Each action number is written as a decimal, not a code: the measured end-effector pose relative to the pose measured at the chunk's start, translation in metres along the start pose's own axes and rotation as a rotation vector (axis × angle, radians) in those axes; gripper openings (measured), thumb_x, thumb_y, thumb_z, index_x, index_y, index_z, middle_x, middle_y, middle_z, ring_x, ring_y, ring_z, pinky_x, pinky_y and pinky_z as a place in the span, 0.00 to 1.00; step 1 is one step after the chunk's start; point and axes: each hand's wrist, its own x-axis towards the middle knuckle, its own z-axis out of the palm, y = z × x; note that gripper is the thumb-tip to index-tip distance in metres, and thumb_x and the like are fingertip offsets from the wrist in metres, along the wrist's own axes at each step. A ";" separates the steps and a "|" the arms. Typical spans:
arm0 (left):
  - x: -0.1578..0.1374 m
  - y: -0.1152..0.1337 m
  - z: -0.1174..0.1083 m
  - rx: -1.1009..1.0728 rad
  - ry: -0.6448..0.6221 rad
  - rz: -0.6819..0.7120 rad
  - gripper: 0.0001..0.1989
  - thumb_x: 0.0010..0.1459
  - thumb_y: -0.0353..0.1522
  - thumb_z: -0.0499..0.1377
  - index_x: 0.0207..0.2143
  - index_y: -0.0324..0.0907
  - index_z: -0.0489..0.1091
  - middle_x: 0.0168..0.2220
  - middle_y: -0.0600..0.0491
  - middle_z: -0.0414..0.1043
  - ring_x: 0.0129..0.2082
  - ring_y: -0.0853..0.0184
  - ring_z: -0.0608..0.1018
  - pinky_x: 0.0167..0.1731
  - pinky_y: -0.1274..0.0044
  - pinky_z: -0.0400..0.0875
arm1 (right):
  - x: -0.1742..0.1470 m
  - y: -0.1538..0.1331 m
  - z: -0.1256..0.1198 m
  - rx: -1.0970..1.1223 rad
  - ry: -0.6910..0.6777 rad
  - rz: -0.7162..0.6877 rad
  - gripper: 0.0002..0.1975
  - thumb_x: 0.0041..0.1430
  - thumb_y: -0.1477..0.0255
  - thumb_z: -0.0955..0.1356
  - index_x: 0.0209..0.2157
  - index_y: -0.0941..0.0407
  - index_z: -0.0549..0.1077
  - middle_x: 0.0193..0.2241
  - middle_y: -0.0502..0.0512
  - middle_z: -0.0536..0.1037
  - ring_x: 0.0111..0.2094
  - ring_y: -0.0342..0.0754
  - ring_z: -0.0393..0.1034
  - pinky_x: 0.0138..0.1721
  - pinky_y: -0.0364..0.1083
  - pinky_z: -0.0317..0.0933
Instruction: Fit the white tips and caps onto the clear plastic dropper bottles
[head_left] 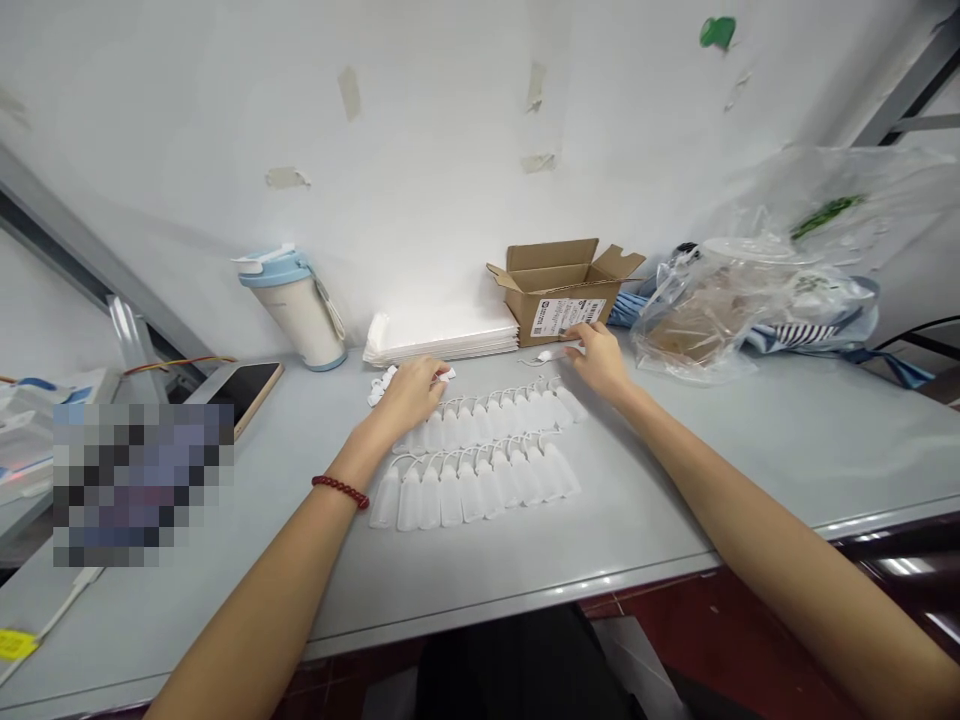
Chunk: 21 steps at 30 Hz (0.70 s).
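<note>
Two rows of small translucent white sleeves with thin white cords lie across the grey table, a back row [495,415] and a front row [472,485]. My left hand [412,393] is behind the left end of the back row, its fingers bent together at a pile of small white pieces [381,386]. What its fingertips hold is hidden. To the right, my right hand [598,360] has thumb and fingers closed around the end of another white corded sleeve [551,354], in front of the cardboard box.
An open cardboard box [570,315] stands by the wall, beside a stack of white flat sheets [450,335]. At left are a tumbler [296,310] and a phone [255,390]. Clear plastic bags [697,320] lie at right. The table's front edge [525,598] runs below.
</note>
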 end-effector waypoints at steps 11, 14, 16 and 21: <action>-0.011 0.027 -0.012 -0.062 0.165 0.053 0.11 0.54 0.28 0.52 0.38 0.38 0.70 0.38 0.48 0.74 0.35 0.63 0.75 0.38 0.70 0.69 | 0.000 -0.004 0.001 0.046 -0.303 -0.163 0.22 0.53 0.85 0.59 0.45 0.59 0.75 0.43 0.60 0.77 0.46 0.52 0.68 0.47 0.46 0.57; -0.012 0.030 -0.012 -0.088 0.170 0.040 0.11 0.54 0.27 0.51 0.37 0.38 0.70 0.38 0.48 0.74 0.32 0.65 0.76 0.37 0.71 0.70 | -0.002 -0.007 -0.003 0.028 -0.288 -0.155 0.23 0.53 0.86 0.58 0.46 0.58 0.75 0.48 0.59 0.75 0.50 0.52 0.66 0.48 0.47 0.57; -0.012 0.033 -0.013 -0.116 0.175 0.030 0.10 0.54 0.27 0.51 0.37 0.37 0.70 0.38 0.47 0.74 0.32 0.65 0.76 0.37 0.71 0.70 | -0.003 -0.013 -0.011 0.015 -0.284 -0.145 0.22 0.54 0.85 0.58 0.44 0.59 0.75 0.48 0.60 0.75 0.50 0.52 0.66 0.47 0.46 0.57; -0.013 0.041 -0.019 -0.215 0.214 -0.049 0.08 0.52 0.28 0.54 0.35 0.39 0.70 0.36 0.50 0.75 0.32 0.65 0.76 0.36 0.72 0.70 | -0.009 -0.034 -0.051 -0.006 -0.432 -0.128 0.10 0.54 0.79 0.62 0.33 0.61 0.75 0.33 0.58 0.78 0.35 0.49 0.70 0.34 0.42 0.58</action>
